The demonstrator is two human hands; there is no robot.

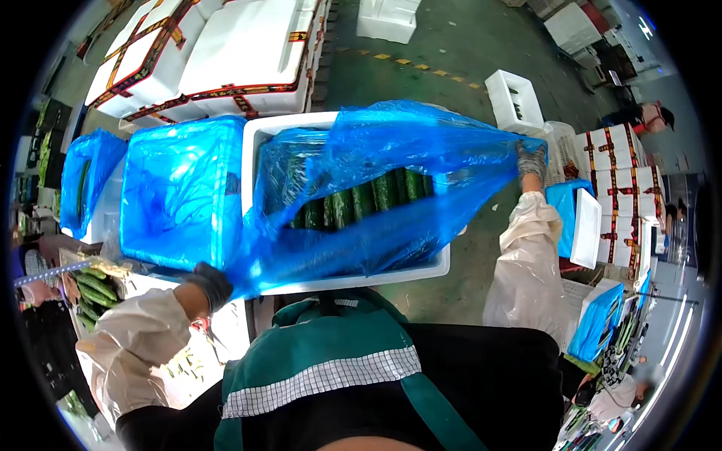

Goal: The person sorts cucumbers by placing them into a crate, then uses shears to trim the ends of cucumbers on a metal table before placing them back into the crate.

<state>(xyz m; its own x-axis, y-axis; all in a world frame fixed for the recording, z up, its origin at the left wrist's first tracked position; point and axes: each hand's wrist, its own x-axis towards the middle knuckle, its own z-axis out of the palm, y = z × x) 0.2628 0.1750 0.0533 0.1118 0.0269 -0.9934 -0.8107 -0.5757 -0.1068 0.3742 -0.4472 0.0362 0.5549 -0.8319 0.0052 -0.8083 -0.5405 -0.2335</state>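
A white foam box [444, 267] stands in front of me, lined with blue plastic film [429, 139]. Dark green cucumbers [363, 200] lie side by side inside it, partly covered by the film. My left hand [208, 287], in a dark glove, is closed on the film's near left corner. Stretched out to the right, my right hand [531, 161] in a grey glove grips the film's far right end. Between both hands the film is pulled taut across the box, and its near edge is blurred.
Left of the box is another blue-lined box [177, 192]. Taped foam boxes [241, 49] are stacked at the back left, more [620, 180] at the right. A small open foam box [515, 101] sits beyond. People are at the right edge, one at lower right [620, 398].
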